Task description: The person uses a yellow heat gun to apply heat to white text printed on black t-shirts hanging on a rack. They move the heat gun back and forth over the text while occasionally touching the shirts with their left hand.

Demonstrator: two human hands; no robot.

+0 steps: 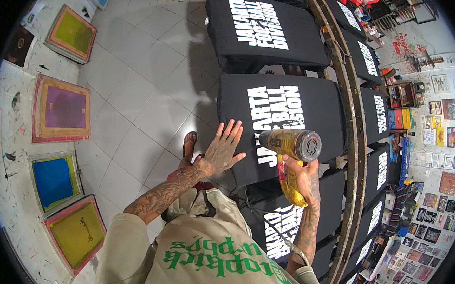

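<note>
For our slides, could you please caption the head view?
Right hand holds a yellow heat gun over a printed black garment.

Shirts [315, 113]: matt black cloth, fairly smooth. Prints [278, 109]: opaque white. Heat gun [281, 142]: yellow plastic, scuffed, grimy. Floor [132, 84]: smooth tile, glossy under light. Rail [351, 149]: rough, worn; metal or wood, unclear.

You wear a loose beige T-shirt [185, 279] with short sleeves [126, 242] and large green blackletter-style lettering [211, 256]; dark tattoos cover your left forearm [164, 194] and right forearm [308, 227], and you have a dark sandal [191, 135] on
</note>
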